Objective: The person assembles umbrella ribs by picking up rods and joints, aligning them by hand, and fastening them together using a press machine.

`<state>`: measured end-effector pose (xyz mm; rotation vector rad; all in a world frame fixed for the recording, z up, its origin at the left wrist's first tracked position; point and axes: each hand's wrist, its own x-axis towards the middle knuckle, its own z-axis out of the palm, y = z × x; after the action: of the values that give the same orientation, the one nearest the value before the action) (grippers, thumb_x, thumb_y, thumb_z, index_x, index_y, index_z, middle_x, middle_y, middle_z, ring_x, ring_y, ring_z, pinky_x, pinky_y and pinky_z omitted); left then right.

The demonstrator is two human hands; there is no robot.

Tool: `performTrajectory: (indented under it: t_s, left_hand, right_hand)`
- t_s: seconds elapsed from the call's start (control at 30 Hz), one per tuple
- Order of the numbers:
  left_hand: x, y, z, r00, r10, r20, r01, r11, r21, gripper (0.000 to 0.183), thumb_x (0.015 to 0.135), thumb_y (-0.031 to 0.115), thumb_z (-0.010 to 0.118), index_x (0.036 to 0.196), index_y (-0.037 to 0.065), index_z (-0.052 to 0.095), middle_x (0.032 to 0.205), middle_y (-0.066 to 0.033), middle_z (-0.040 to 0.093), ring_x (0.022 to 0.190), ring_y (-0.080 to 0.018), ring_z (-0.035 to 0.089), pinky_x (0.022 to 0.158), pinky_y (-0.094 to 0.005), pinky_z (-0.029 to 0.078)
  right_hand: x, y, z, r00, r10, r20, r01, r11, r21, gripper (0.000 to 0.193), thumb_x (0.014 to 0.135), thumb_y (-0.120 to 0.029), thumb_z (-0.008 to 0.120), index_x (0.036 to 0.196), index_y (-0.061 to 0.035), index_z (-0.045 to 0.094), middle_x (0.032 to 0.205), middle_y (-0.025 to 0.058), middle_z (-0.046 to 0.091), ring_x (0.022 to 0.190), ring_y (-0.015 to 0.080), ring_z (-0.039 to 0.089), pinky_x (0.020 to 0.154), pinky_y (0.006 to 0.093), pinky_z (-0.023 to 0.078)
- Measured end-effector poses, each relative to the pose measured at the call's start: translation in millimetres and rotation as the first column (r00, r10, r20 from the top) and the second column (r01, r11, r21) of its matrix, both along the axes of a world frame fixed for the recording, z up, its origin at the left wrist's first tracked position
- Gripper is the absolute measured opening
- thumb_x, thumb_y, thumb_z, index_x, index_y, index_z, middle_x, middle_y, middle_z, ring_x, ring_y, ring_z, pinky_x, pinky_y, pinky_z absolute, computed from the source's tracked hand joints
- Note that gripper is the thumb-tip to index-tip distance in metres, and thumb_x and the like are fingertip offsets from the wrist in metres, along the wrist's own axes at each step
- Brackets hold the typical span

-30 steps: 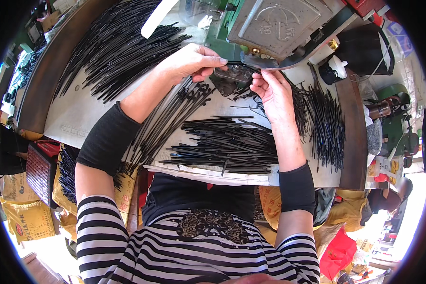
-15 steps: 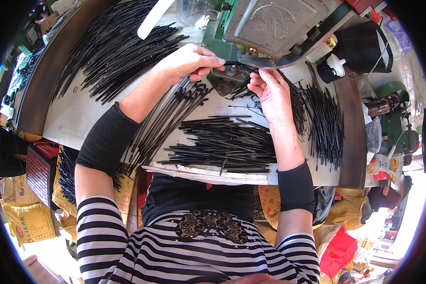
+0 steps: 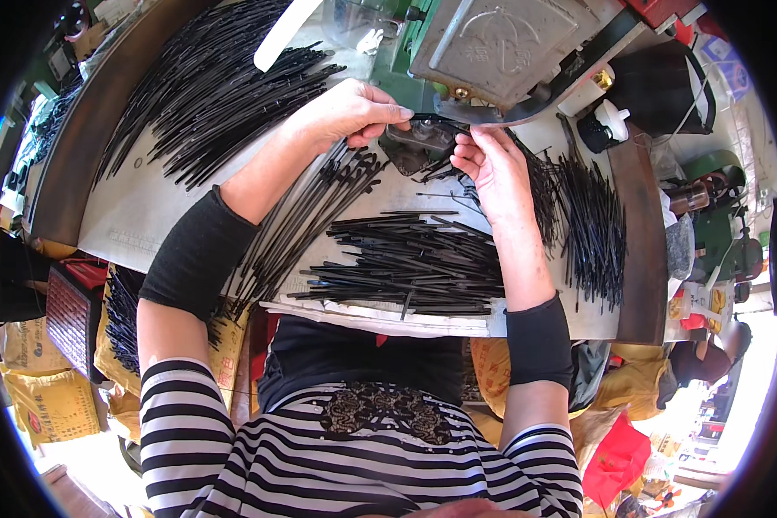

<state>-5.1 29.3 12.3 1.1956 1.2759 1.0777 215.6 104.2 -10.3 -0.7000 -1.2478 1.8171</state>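
Note:
At the base of a green and grey machine, both my hands pinch a dark, thin metal strip. My left hand grips its left end between thumb and forefinger. The right-hand end is in the fingertips of my right hand. Between the hands the strip lies at the machine's small metal die, partly hidden under the machine's head. Loose black strips are heaped on the table just below my hands, and longer ones lie under my left forearm.
A large pile of black strips covers the table's left part; another bundle lies to the right. Brown raised edges bound the table. A black cup with a white top stands at the back right. Yellow sacks sit below left.
Both hands keep almost the same place and grip. The left hand and forearm have shifted very slightly to the right.

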Motion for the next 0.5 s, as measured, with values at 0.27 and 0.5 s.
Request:
performTrajectory:
  t_s: [0.27,0.5]
  left_hand:
    - [1.1,-0.3,0.7,1.0,-0.001,-0.019,0.002,0.999,0.04,0.034,0.081,0.028,0.064,0.087,-0.005,0.064,0.044,0.0045,0.037,0.038,-0.0049,0.032,0.039,-0.0217,0.023]
    - [-2.6,-3.7,-4.9,0.999,-0.012,0.033,0.01,0.999,0.052,0.032,0.081,0.027,0.064,0.086,-0.005,0.063,0.045,0.0058,0.035,0.038,-0.0042,0.03,0.039,-0.0212,0.021]
  right_hand:
    - [31.5,4.2,7.1,0.959,-0.275,-0.074,0.284,0.942,0.177,0.039,0.085,-0.012,0.059,0.118,0.0035,0.047,0.114,0.0122,0.054,0.104,0.0192,0.053,0.092,0.0318,0.042]
    - [2.5,-128.9,59.6,0.843,0.352,0.407,-0.523,0.716,0.463,0.011,0.079,-0.009,0.064,0.089,-0.0043,0.061,0.085,0.0062,0.062,0.081,0.0169,0.06,0.072,0.0274,0.048]
